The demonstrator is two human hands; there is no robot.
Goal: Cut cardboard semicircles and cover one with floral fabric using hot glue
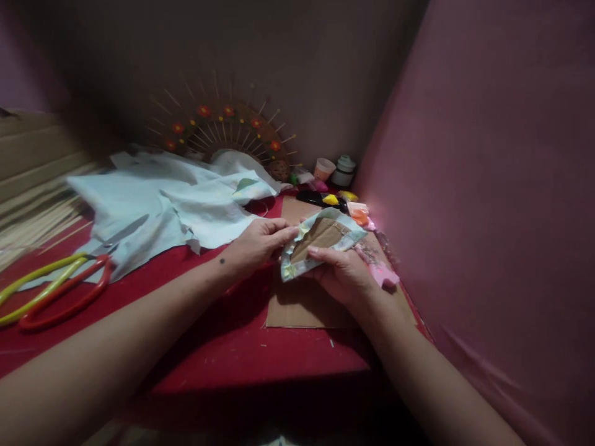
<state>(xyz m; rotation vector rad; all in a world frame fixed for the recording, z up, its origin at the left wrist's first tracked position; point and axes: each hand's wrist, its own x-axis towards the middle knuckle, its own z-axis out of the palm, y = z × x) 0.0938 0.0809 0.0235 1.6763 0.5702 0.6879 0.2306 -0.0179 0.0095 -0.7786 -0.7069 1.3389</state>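
Between my two hands is a cardboard piece with fabric folded over its edges (pixel 318 238), its bare brown middle facing me. My left hand (pixel 267 241) pinches the pale fabric border at its left side. On the lower right, my right hand (pixel 341 272) grips the piece with the thumb on top; its other fingers are mostly hidden underneath. Both hands are above a flat cardboard sheet (pixel 302 310) on the red-covered table (pixel 223 353). A large pale blue cloth (pixel 153 198) lies crumpled to the left.
Scissors with yellow and red handles (pixel 93 272) rest partly on the cloth. Thin sticks (pixel 41 217) lie at far left. Behind stand a flower-trimmed stick fan (pixel 227 124), a cup (pixel 324 169) and a jar (pixel 344 170). A pink wall (pixel 488 186) borders the right side.
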